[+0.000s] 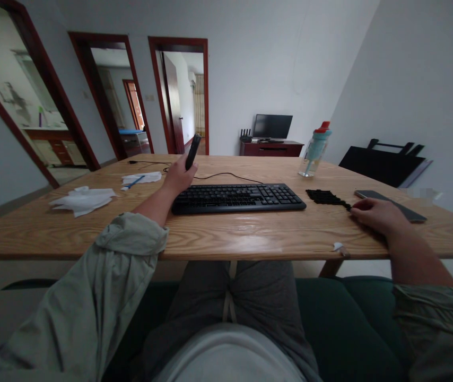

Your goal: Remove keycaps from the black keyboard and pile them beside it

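Gripping a tilted black bar in the left hand; with the right hand, reaching to black pieces right of the keyboard on the surface, cannot tell if pinching one; probably sorting, next needing gentle touch

Grey-green sleeves worn rolled up
Dark grey trousers with a pale cord are worn below a light grey top.

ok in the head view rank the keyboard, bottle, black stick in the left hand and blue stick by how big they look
1. Keyboard
2. Bottle
3. Black stick, partly covered by the left hand
4. Blue stick
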Demonstrator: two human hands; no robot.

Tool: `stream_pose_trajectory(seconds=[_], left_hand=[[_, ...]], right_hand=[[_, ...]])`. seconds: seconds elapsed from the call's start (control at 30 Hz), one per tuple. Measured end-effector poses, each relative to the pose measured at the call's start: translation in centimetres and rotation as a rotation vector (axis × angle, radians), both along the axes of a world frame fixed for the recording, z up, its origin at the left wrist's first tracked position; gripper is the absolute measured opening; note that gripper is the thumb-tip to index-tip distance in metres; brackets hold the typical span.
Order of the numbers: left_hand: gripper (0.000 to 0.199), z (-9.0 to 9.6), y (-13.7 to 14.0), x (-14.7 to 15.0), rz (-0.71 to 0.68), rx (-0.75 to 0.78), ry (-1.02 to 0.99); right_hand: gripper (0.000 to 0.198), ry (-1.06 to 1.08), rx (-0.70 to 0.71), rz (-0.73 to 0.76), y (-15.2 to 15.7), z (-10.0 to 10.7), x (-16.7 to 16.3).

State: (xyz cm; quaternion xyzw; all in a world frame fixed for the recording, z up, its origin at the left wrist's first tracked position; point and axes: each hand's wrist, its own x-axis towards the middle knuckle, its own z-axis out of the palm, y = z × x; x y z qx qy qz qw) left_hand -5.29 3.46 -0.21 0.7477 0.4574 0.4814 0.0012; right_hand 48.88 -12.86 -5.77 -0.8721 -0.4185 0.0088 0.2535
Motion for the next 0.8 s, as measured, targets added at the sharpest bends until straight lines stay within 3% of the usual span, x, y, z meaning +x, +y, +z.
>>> stream_pose_trajectory(seconds=[0.13, 0.47, 0.8], left_hand=[[0.029, 0.0, 0.1, 0.0, -0.016, 0.017, 0.007], [0.027, -0.1, 0.2, 0.0, -0.006, 0.011, 0.013], [0.028, 0.0, 0.0, 0.1, -0.022, -0.031, 0.053]], right_hand=[[0.017, -0.106, -0.032, 0.04, 0.2, -0.2, 0.0], [0.02, -0.125, -0.105, 0.073, 0.0, 0.9, -1.9], [0.012, -0.181, 0.03, 0.128, -0.1, 0.8, -2.3]])
